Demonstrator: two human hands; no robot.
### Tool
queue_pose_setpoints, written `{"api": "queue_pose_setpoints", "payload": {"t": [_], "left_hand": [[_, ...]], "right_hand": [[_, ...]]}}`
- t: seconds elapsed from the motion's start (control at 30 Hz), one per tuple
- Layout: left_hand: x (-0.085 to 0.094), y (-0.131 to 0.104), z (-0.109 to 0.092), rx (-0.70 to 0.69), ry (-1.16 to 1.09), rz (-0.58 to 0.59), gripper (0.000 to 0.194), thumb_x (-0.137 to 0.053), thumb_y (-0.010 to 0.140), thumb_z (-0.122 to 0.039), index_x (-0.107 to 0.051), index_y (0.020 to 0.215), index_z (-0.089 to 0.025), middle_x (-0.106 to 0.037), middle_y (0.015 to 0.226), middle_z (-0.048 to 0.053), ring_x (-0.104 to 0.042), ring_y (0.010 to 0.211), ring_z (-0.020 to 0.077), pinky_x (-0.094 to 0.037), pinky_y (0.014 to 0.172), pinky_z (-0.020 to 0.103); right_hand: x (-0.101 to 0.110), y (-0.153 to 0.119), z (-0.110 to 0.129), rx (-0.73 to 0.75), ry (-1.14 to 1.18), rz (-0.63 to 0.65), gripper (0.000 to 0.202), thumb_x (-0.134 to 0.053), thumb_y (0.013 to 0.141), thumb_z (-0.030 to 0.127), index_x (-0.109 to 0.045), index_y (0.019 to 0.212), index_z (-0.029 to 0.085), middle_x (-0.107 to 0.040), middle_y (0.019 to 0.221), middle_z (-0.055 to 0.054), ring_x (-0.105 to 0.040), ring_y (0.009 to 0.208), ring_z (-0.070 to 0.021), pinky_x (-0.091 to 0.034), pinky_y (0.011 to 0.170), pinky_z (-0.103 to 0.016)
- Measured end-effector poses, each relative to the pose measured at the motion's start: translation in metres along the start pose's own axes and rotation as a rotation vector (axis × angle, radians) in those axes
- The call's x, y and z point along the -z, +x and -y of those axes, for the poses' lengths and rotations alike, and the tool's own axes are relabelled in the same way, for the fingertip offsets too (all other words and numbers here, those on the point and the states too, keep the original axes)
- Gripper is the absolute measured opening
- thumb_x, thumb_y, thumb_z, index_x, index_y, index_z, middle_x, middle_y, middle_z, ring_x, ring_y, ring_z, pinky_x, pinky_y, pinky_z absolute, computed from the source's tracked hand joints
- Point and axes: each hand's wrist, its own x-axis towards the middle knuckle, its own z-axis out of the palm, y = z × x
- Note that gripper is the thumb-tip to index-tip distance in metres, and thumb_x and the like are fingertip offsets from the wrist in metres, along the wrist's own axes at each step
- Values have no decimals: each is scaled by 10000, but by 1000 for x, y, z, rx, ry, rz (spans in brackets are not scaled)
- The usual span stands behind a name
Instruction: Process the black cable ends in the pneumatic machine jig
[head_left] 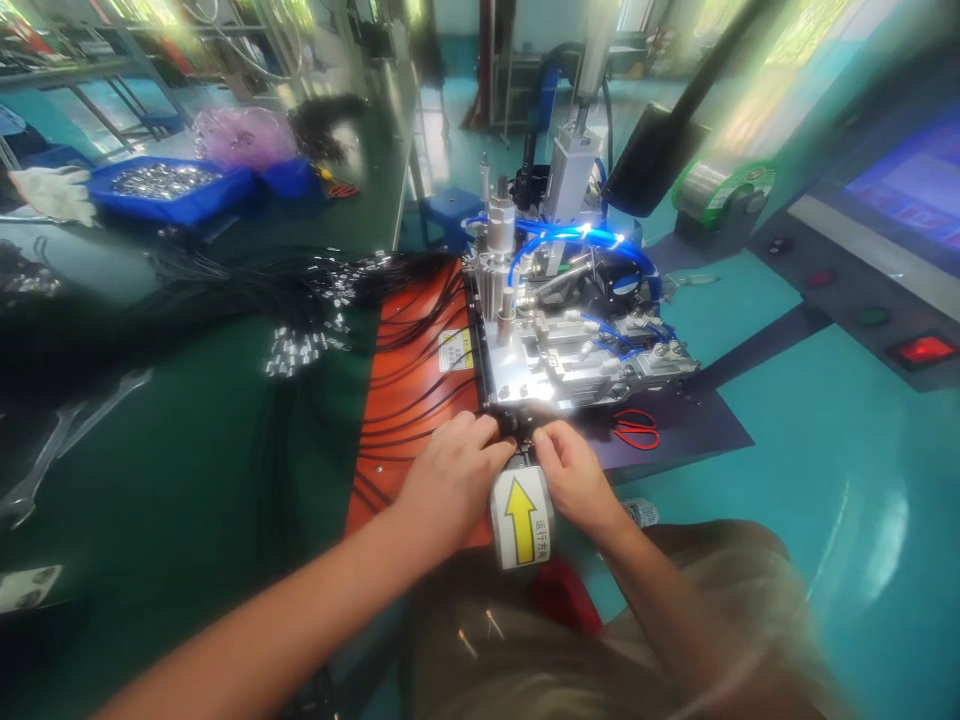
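At the front edge of a metal bench machine (525,370) my two hands meet. My left hand (454,475) is closed, fingers pressed together over a small dark part of the machine. My right hand (574,475) pinches at the same spot, thumb against fingertips. What either hand holds is too small and hidden to name. Just below the fingertips is a white label with a yellow arrow (520,522). Black cables (412,407) run from the left across an orange-red board (409,362) to the machine's side, close to my left hand.
Red-handled scissors (637,430) lie right of my hands. Blue air hoses (585,235) arch over the machine. A solder-like wire spool (724,190) and control panel (870,270) stand right. Left are wrenches (45,465), cable ends with metal terminals (296,350) and a blue tray (172,190).
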Motion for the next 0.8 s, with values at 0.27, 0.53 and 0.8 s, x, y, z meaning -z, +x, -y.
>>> {"api": "queue_pose_setpoints", "payload": {"t": [0.27, 0.53, 0.8], "left_hand": [[-5, 1, -2, 23, -11, 1, 231, -475, 961, -151, -702, 989, -181, -576, 874, 56, -495, 824, 209, -429, 712, 339], [-2, 3, -5, 22, -1, 23, 290, -420, 978, -150, -699, 900, -167, -575, 843, 61, -494, 796, 211, -420, 716, 351], [-4, 3, -5, 41, -4, 48, 293, -414, 989, -183, -688, 887, -181, -569, 857, 56, -503, 823, 223, -418, 729, 360]], "right_hand": [[16, -2, 13, 16, 36, 105, 359, -462, 976, 445, -688, 937, 169, -690, 894, -48, -611, 861, -231, -463, 748, -307], [18, -4, 18, 121, -6, 19, 264, -569, 945, 399, -702, 941, 171, -693, 944, -65, -625, 879, -226, -475, 788, -313], [16, -5, 17, 274, -164, -60, 178, -579, 939, 309, -685, 865, 187, -634, 836, -39, -602, 763, -190, -464, 663, -282]]}}
